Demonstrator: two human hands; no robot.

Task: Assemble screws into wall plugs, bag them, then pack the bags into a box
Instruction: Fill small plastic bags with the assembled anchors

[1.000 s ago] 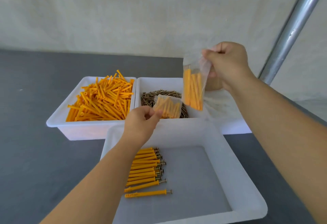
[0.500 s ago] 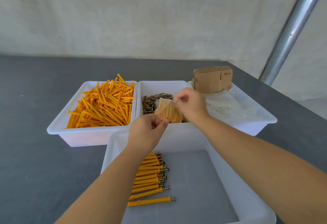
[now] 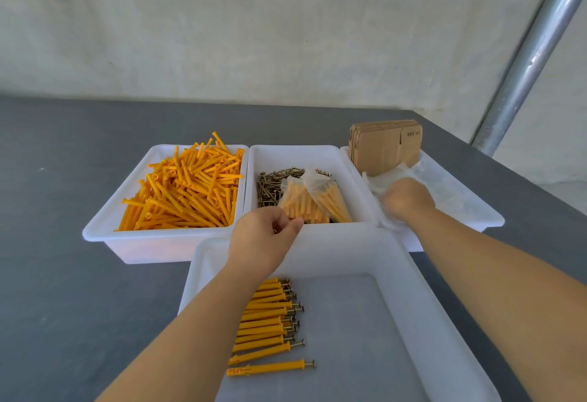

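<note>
Second filled bag [image 3: 330, 200] down now, leaning against the first filled bag [image 3: 297, 203] on the screws [image 3: 273, 184] in the middle tray [image 3: 254, 160]. Gone from the right hand [image 3: 408, 200], which a second ago held it up high. Now over in the right tray [image 3: 489, 216], knuckles up, buried in the heap of empty bags [image 3: 444, 185]; fingers blurred and hidden, so cannot tell whether anything is gripped yet. Left hand [image 3: 265, 236] at the near rim of the middle tray, fingers curled, thumb and finger tips just at the first bag's corner; looks like nothing held. Two bags done, then. About a dozen assembled plugs [image 3: 266, 322] waiting in a row at the left of the near tray [image 3: 397, 258]. Likely next: fresh bag out, that row in. Loose wall plugs [image 3: 184, 189] piled in the left tray [image 3: 104, 227]. Flat cardboard boxes [image 3: 386, 144] standing at the right tray's far end, by the table's [image 3: 79, 306] far right corner, not opened yet.
</note>
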